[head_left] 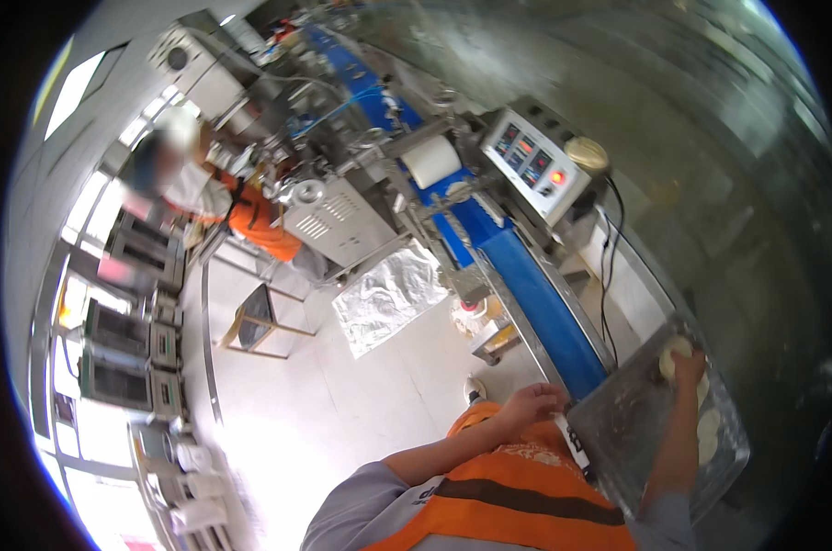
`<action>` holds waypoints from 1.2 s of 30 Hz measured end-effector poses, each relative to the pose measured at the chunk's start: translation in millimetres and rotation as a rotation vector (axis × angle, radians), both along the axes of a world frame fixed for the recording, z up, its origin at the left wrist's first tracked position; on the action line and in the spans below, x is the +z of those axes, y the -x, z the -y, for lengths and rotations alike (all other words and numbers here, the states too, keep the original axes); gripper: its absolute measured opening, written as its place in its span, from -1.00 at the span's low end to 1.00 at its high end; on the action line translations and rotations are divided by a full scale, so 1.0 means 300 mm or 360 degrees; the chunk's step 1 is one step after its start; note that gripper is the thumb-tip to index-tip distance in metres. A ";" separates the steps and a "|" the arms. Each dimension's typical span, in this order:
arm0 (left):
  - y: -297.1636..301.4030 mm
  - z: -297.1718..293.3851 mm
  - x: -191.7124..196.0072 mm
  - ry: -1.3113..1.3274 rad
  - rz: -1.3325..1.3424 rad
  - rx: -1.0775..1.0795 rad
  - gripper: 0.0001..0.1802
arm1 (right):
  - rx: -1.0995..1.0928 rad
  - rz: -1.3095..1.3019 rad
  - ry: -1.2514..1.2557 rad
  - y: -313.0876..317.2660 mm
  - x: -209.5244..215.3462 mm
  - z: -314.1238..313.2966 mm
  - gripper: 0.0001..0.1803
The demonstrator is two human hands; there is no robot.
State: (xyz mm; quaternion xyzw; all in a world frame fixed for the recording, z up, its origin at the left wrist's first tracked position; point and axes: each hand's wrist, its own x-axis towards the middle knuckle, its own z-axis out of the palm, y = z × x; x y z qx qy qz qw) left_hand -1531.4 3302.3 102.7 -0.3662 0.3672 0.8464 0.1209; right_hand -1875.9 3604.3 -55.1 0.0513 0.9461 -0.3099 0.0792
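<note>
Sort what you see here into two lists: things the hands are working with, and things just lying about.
In use: right hand, dough round, tray, left hand, blue belt.
Lying about: foil sheet, paper roll, control panel, stool.

a slanted grey control panel (pixel 532 163) stands at the right side of the blue belt, with small red-lit screens and a glowing red button. a narrow white label with dark print (pixel 577 447) sits at the belt's near end.
</note>
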 end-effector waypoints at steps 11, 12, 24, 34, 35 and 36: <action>-0.009 0.022 -0.096 -0.0076 -0.0086 -0.0023 -0.61 | 0.0302 0.0022 0.0039 -0.070 0.128 0.042 -0.42; -0.011 0.034 -0.097 -0.0075 -0.0093 -0.0032 -0.61 | 0.0337 0.0063 0.0027 -0.078 0.129 0.043 -0.44; -0.046 0.189 -0.092 -0.0090 -0.0208 -0.0179 -0.59 | -0.0477 0.0631 0.1642 -0.316 0.125 0.031 -0.45; 0.021 0.305 0.034 -0.1309 -0.0916 -0.0115 -0.49 | 0.0894 0.0553 0.1153 -0.793 0.734 0.764 -0.60; 0.012 0.328 0.025 -0.1328 -0.0918 -0.0068 -0.49 | 0.1093 0.0316 0.0728 -0.816 0.726 0.811 -0.61; -0.002 0.351 0.005 -0.1342 -0.0921 -0.0013 -0.49 | 0.1137 0.0089 0.0646 -0.850 0.732 0.867 -0.65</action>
